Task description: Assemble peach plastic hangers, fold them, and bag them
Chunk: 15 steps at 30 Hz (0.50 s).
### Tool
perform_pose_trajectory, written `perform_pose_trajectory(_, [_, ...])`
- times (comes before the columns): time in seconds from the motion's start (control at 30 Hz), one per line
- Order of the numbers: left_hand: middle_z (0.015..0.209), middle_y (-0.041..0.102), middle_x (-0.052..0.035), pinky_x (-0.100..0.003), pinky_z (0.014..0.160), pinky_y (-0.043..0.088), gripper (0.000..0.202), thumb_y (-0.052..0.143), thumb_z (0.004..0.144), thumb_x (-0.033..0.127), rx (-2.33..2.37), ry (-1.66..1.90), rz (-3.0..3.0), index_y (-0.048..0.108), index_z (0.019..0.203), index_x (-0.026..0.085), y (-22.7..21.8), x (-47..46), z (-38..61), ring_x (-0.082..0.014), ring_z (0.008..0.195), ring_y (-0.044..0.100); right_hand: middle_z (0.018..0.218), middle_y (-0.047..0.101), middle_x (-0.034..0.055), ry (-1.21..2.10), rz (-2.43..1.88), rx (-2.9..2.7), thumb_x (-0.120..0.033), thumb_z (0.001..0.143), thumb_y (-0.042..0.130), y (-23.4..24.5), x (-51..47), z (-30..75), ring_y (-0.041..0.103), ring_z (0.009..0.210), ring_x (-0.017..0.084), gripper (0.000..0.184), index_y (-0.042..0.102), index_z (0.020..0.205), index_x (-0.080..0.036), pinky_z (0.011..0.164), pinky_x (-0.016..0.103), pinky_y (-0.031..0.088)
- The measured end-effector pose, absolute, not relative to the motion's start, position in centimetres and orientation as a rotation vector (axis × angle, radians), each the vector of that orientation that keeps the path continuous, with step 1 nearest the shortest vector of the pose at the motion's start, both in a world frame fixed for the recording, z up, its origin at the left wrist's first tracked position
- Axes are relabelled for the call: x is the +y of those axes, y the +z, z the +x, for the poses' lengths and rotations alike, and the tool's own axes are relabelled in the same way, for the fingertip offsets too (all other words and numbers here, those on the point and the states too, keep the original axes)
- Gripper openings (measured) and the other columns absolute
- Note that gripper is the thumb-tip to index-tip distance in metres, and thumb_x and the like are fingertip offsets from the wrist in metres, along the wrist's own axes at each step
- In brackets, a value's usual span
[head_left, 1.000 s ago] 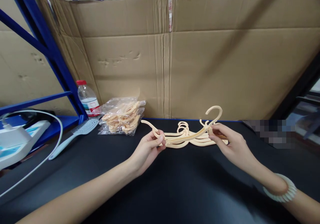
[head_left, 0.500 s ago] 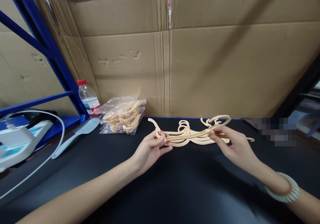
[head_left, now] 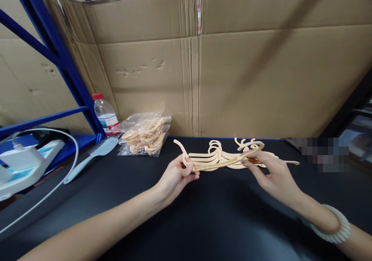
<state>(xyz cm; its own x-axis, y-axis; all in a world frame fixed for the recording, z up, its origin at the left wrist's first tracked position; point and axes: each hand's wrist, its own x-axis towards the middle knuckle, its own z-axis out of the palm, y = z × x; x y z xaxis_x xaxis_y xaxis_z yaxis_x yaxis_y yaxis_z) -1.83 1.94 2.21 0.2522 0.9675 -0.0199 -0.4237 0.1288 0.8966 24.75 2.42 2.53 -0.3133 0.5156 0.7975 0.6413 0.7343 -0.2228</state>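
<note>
A cream plastic hanger point(head_left: 221, 162) lies nearly flat between my two hands, just above a small pile of the same hangers point(head_left: 216, 152) on the black table point(head_left: 186, 214). My left hand point(head_left: 176, 177) pinches the hanger's left end with thumb and fingers. My right hand point(head_left: 269, 173) is closed on the hanger near its hook. A pale bracelet point(head_left: 334, 226) sits on my right wrist.
A clear bag of more hangers point(head_left: 143, 135) lies at the back left, beside a water bottle point(head_left: 105, 114) and a light blue hairbrush point(head_left: 93, 156). A blue rack frame point(head_left: 58, 55), a white power strip point(head_left: 26, 164) with cable, and a cardboard wall point(head_left: 232, 67) bound the table.
The hanger has tipped from upright, hook raised, to nearly flat and has come down onto the pile. Both hands kept their hold and shifted slightly right.
</note>
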Motion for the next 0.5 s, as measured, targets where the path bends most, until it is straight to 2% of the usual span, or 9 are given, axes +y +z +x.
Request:
perform_pose_trajectory(0.17, [0.065, 0.058, 0.0041, -0.021, 0.063, 0.047, 0.021, 0.064, 0.07, 0.004, 0.788, 1.228, 0.924, 0.047, 0.072, 0.017, 1.55, 2.0, -1.8, -0.0089, 0.06, 0.058, 0.086, 0.067, 0.003, -0.134, -0.851, -2.02, -0.014, 0.088, 0.053, 2.36, 2.02, 24.27, 0.064, 0.077, 0.016, 0.01, 0.057, 0.093, -0.022, 0.071, 0.027, 0.051])
perform_pose_trajectory(0.33, [0.062, 0.058, 0.0049, -0.019, 0.059, 0.047, 0.023, 0.069, 0.067, 0.007, 0.814, 1.287, 0.926, 0.048, 0.071, 0.017, 1.69, 1.72, -1.63, -0.0086, 0.057, 0.057, 0.083, 0.067, 0.0028, -0.096, -0.892, -2.008, -0.016, 0.088, 0.054, 2.39, 1.8, 23.97, 0.064, 0.073, 0.015, 0.007, 0.058, 0.094, -0.02, 0.068, 0.025, 0.051])
perform_pose_trajectory(0.5, [0.066, 0.062, 0.0028, -0.021, 0.067, 0.053, 0.024, 0.074, 0.065, 0.009, 0.819, 1.362, 0.859, 0.051, 0.066, 0.015, 1.72, 1.78, -1.36, -0.0086, 0.062, 0.06, 0.09, 0.07, 0.0044, -0.105, -0.946, -1.948, -0.021, 0.089, 0.054, 2.25, 1.71, 23.98, 0.067, 0.075, 0.017, 0.012, 0.059, 0.1, -0.02, 0.066, 0.025, 0.053])
